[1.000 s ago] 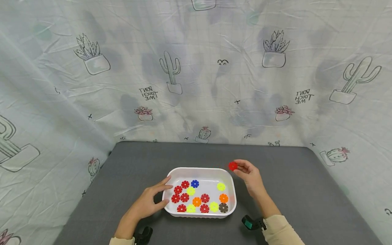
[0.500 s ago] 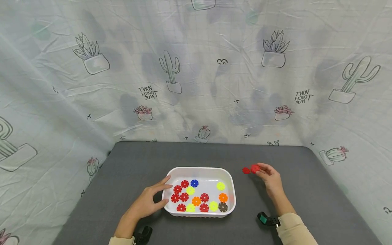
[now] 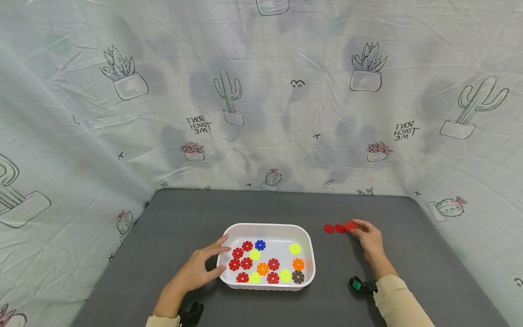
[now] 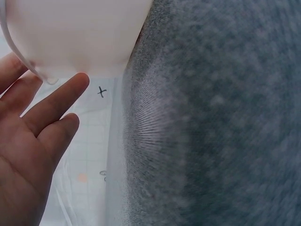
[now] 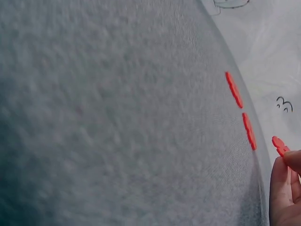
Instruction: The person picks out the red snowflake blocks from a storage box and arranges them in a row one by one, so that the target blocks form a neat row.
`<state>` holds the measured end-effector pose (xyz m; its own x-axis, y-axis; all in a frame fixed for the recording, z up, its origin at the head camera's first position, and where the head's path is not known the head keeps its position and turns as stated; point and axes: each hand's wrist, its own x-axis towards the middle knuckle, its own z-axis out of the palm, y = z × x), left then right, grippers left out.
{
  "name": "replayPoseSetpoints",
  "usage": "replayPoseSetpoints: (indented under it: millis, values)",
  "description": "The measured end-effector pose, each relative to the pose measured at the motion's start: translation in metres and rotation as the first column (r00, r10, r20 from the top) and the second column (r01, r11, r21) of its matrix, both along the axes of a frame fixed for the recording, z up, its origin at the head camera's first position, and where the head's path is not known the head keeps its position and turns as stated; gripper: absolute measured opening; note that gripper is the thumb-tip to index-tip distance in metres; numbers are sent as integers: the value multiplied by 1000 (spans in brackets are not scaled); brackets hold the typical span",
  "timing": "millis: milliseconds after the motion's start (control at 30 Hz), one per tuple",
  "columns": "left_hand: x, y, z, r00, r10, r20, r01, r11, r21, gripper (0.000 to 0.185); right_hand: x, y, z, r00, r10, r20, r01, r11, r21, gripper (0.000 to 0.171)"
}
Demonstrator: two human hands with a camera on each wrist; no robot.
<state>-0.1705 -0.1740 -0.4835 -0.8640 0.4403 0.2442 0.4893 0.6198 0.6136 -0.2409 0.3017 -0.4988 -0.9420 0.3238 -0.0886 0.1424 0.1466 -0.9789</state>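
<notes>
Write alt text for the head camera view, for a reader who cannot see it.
A person's right hand sets a red flower-shaped plastic disc at the end of a row with two matching red discs on a grey felt-covered table. The left hand rests against a white plastic tray of red, yellow, orange, blue and brown discs.

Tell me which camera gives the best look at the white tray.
The head view: the whole white tray shows, with coloured discs inside and the left hand at its side. The left wrist view shows only one outer corner; the right wrist view shows none of it.
</notes>
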Motion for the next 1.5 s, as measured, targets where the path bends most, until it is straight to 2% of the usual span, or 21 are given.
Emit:
replayPoseSetpoints:
  millis: [233,433,567,700,800,967,1067,1267,1500]
  values:
    - [0,0,-1,1000,-4,10,4,1000,5,42,-2,3,-6,999,-29,32,25,992,120,39]
    - [1,0,-1,1000,0,25,-1,1000,6,42,-3,1,-11,998,-48,35,38,967,252,36]
    - [1,0,-1,1000,1,27,-1,1000,-1,42,-4,1,-12,998,-59,26,45,930,364,33]
    - [1,0,-1,1000,3,25,-3,1000,-6,42,-5,0,-12,998,-60,4,49,863,503,31]
    - [1,0,-1,1000,4,21,-3,1000,-9,42,-4,0,-12,999,-44,-8,41,819,572,32]
    - [1,0,-1,1000,-1,-1,1,1000,3,42,-4,1,-11,999,-42,-17,43,791,611,33]
    - [1,1,0,1000,-6,-13,7,1000,19,43,-4,2,-10,998,-55,-20,56,789,611,33]
    - [1,1,0,1000,3,2,-3,1000,13,42,1,-1,-6,999,-46,2,36,820,572,35]
    - [1,0,-2,1000,-1,4,1,1000,2,41,10,-18,4,998,55,-20,-36,842,539,40]
